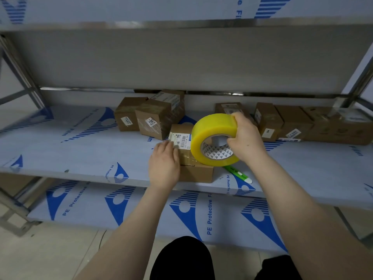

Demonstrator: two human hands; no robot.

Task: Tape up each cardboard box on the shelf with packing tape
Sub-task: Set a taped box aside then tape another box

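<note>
Head cam is looking down at the small cardboard box point(196, 174) that's getting sealed. It sits at the near edge of the middle shelf point(80, 150), roughly centre. It looks light and fairly stiff, but being that small I'd guess it'll skate on the slick film once the tape pulls, so pinning it from above makes sense. That's what the left hand point(164, 164) is doing: fingers straight and close together, flat on the box top with the tips on the shipping label point(179, 139). The right hand point(245, 138) has the fat yellow tape roll point(212, 126), fingers curled over the outer rim and thumb hooked into the core, with the roll on edge at the right side of the box top. A clear strip looks to run across the top, though I can't make out where it starts. The roll's probably the heaviest thing here, so gripping through the core seems the way to go. Just right of the box lies a green and white tool point(238, 173), maybe a cutter, can't say. Further back there's a cluster of boxes point(129, 112) on the left, one with a sticker point(151, 121) reading 1107, and a row of boxes point(292, 124) on the right, one marked 204. The shipping label print is too small to read. The protective film point(210, 217) says "PE Protective Film" in blue.
</note>
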